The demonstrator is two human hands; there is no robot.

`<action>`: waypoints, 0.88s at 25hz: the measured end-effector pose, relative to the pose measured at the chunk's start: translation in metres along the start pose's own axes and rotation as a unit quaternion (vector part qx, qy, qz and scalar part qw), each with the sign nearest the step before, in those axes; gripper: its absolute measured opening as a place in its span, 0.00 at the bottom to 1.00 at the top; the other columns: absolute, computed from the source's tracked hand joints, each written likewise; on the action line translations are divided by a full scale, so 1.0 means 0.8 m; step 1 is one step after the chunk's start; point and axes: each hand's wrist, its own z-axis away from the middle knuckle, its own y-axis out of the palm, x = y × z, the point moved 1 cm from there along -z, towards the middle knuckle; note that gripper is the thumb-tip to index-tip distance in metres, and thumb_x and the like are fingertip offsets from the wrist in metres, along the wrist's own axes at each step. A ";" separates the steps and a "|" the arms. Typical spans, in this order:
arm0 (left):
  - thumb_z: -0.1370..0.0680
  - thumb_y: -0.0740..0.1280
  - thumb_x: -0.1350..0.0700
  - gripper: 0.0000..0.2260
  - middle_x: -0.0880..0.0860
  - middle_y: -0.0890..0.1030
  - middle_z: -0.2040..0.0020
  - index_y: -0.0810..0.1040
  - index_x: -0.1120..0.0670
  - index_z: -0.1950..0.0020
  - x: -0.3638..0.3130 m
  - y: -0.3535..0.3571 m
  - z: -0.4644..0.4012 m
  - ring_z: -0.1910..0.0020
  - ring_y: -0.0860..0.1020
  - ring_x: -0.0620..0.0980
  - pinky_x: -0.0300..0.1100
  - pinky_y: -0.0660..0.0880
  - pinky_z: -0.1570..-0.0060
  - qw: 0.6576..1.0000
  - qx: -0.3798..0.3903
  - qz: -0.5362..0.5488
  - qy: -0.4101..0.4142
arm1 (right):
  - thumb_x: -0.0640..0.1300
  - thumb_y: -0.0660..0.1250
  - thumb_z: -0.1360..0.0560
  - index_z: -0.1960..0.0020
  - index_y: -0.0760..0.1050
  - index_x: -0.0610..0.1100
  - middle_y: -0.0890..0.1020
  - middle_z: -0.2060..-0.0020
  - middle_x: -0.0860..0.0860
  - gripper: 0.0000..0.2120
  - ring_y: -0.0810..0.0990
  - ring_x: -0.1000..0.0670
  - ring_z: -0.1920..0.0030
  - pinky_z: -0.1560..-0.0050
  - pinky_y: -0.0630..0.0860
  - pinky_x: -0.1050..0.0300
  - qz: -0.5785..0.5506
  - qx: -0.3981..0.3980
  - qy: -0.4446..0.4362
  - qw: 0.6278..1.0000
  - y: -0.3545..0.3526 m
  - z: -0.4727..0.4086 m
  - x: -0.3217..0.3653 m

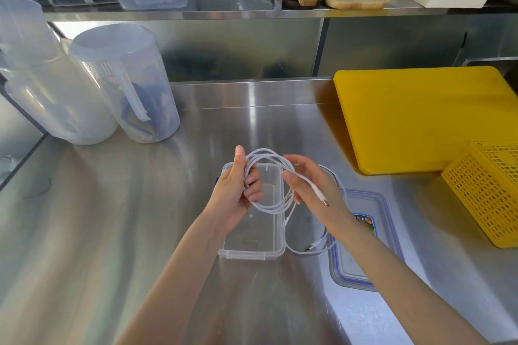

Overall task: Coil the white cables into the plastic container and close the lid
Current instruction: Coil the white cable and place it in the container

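A stainless steel counter (112, 232) ran beneath a shelf of tubs and wooden boards, with two translucent jugs (123, 84) standing at its far left. Moving rightward, the clear plastic container (252, 253) sat open near the middle, and nothing appeared to lie inside it. Above it the left hand (235, 193) was clenched around one side of a coiled white cable (276, 209), the loops running between thumb and curled fingers (253, 186). The right hand (311, 185) pinched the cable's free end lightly between fingertips, its connector (322, 199) hanging loose just below them. A second white cable (316, 246) lay uncoiled on the counter, between the container and the blue-rimmed lid (364, 246), partly draped over the lid's edge. Farther right were a yellow cutting board (420, 117) and a yellow basket (487, 199). By this showing the task was early: one cable was nearly wound but not yet in the box, the other untouched, and the lid was off.
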 end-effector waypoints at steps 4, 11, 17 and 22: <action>0.21 0.52 0.43 0.20 0.45 0.60 0.79 0.62 0.53 0.69 0.000 -0.001 0.001 0.82 0.57 0.41 0.31 0.56 0.81 0.999 -0.010 -0.046 0.004 | 0.46 0.59 0.23 0.51 0.76 0.58 0.72 0.70 0.55 0.09 0.71 0.58 0.72 0.67 0.66 0.63 0.077 -0.077 -0.077 0.991 -0.001 -0.005 0.005; 0.21 0.57 0.49 0.14 0.45 0.62 0.75 0.66 0.53 0.65 -0.002 -0.017 0.000 0.79 0.58 0.41 0.32 0.56 0.78 0.994 0.018 -0.112 0.004 | 0.47 0.53 0.21 0.63 0.77 0.47 0.74 0.76 0.54 0.17 0.71 0.59 0.76 0.69 0.69 0.67 -0.109 -0.139 0.050 0.983 -0.024 -0.010 0.016; 0.20 0.57 0.58 0.10 0.45 0.69 0.71 0.75 0.54 0.58 0.000 -0.023 0.005 0.75 0.66 0.43 0.34 0.70 0.69 0.986 0.068 -0.151 0.015 | 0.47 0.54 0.21 0.63 0.77 0.45 0.76 0.80 0.55 0.17 0.73 0.59 0.77 0.69 0.73 0.65 -0.275 -0.146 0.094 0.946 -0.030 -0.013 0.017; 0.21 0.57 0.60 0.09 0.45 0.70 0.72 0.76 0.55 0.55 -0.001 -0.023 0.009 0.75 0.67 0.42 0.36 0.74 0.68 0.988 0.080 -0.128 0.002 | 0.46 0.55 0.21 0.60 0.77 0.44 0.78 0.79 0.55 0.15 0.75 0.59 0.76 0.72 0.75 0.68 -0.306 -0.149 0.101 0.935 -0.033 -0.012 0.022</action>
